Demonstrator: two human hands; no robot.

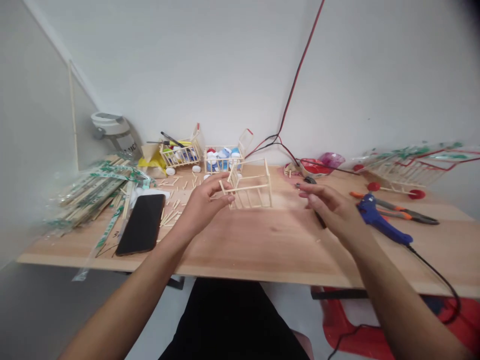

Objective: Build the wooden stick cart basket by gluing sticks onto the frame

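Note:
My left hand is closed on the left end of a small open frame built from thin wooden sticks. The frame is held tilted above the middle of the wooden table. To its right, apart from it, my right hand has thumb and fingers drawn together in a pinch. Something small and dark shows at its fingertips, too small to name. Beneath that hand lies a dark, slim object, partly hidden. A blue glue gun rests on the table just right of the hand.
Orange-handled pliers lie behind the glue gun. A phone, cut stick pieces and bagged sticks are on the left. Small stick carts stand at the back; a red-wheeled cart stands right. A red bowl sits behind.

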